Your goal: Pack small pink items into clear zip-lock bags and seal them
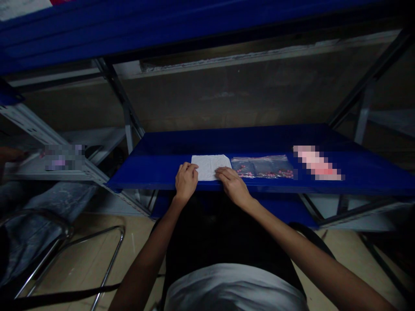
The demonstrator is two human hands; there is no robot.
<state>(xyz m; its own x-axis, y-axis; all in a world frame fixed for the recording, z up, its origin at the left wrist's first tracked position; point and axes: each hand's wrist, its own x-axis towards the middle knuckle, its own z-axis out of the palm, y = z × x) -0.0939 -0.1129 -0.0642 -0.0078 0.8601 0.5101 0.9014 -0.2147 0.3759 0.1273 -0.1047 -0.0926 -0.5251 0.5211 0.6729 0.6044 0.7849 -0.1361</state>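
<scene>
A white folded sheet, cloth or soft paper [209,166], lies flat near the front edge of the blue shelf [155,172]. At its left edge is my left hand [186,181], fingers curled together on the border. My right hand [234,183] rests on the lower right part, its fingers stretched out flat over the surface. Just right of the sheet lie clear zip bags [264,167] with small pink and red pieces inside, too small to name. The right fingers are close to the nearest bag.
A blurred-out pink item [317,163] lies farther right on the shelf. Above hangs a blue upper shelf [194,26], with metal uprights [113,90] at the sides. On the left, another person's hand [13,154] is near a grey shelf, and a metal-framed chair [119,242] stands below.
</scene>
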